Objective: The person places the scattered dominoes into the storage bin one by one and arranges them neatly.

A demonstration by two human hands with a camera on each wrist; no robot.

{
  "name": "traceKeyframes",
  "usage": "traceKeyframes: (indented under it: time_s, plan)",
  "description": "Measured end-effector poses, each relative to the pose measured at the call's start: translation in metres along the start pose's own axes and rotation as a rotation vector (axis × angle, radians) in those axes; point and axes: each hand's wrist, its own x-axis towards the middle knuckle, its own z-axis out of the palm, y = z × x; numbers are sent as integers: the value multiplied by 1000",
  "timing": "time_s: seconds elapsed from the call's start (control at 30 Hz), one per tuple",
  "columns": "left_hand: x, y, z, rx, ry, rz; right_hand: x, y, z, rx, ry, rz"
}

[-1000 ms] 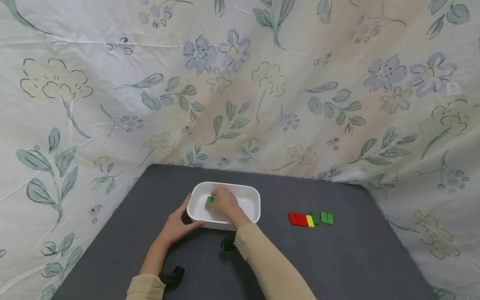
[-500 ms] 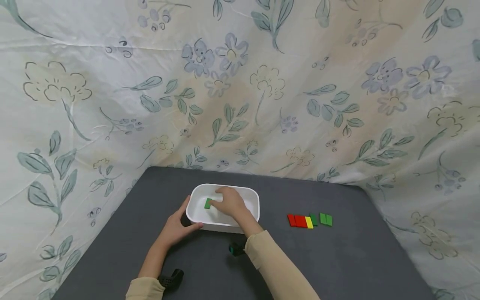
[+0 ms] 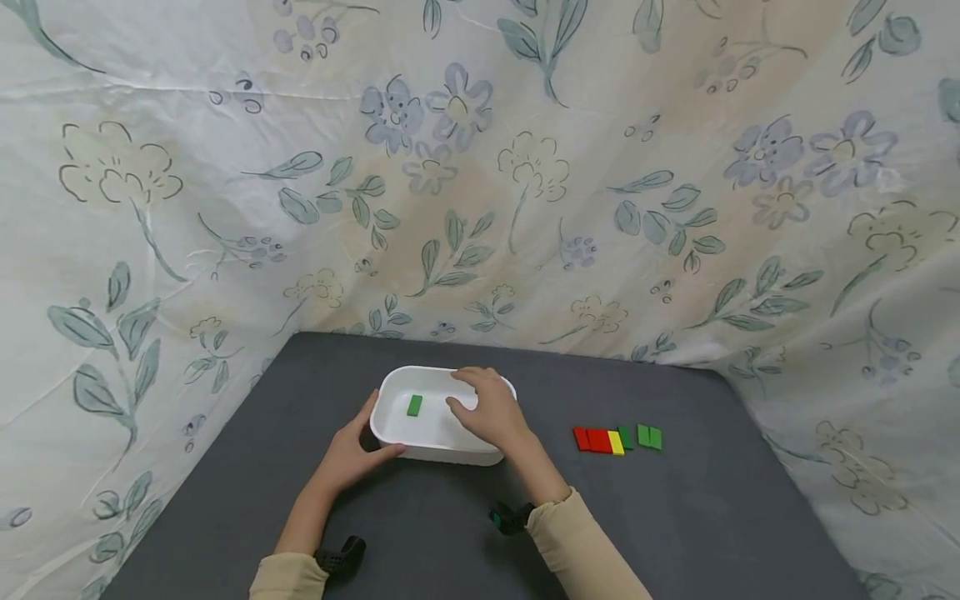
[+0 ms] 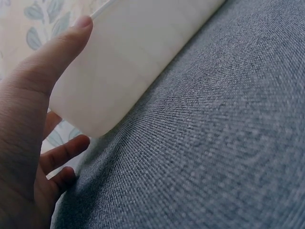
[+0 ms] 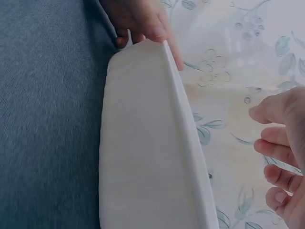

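Gray tabletop [image 3: 675, 517], coloured tiles [image 3: 616, 442], left hand [image 3: 351, 452] gripping white tray [image 3: 438, 429], right hand [image 3: 492, 412] released, hiding tray's right end

We log a white bin [image 3: 450, 456] between the left hand [image 3: 352, 458] and the right hand [image 3: 495, 415], green tile [image 3: 415, 406] inside. Right of the right hand: red tiles [image 3: 599, 441], yellow tile [image 3: 617, 443], green tiles [image 3: 642, 435]. Dark grey table [image 3: 420, 533] beneath; beyond both, off-white cloth [image 3: 547, 275], blue-and-green floral print. Beige sleeves [image 3: 585, 550] behind.
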Motion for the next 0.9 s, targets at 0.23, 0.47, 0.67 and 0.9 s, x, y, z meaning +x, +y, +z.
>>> traceKeyframes:
  time_s: [0.23,0.47,0.67,0.9]
  plan:
    - [-5,2,2,13,5,-8,-21,7,-16,-9,83,-9]
    - [-9,5,5,17,16,-8,-38,19,-30,8,117,27]
    - [-8,6,5,7,11,-11,-53,35,-41,2,149,73]
    - [-11,4,5,12,7,-10,-73,53,-46,-13,148,135]
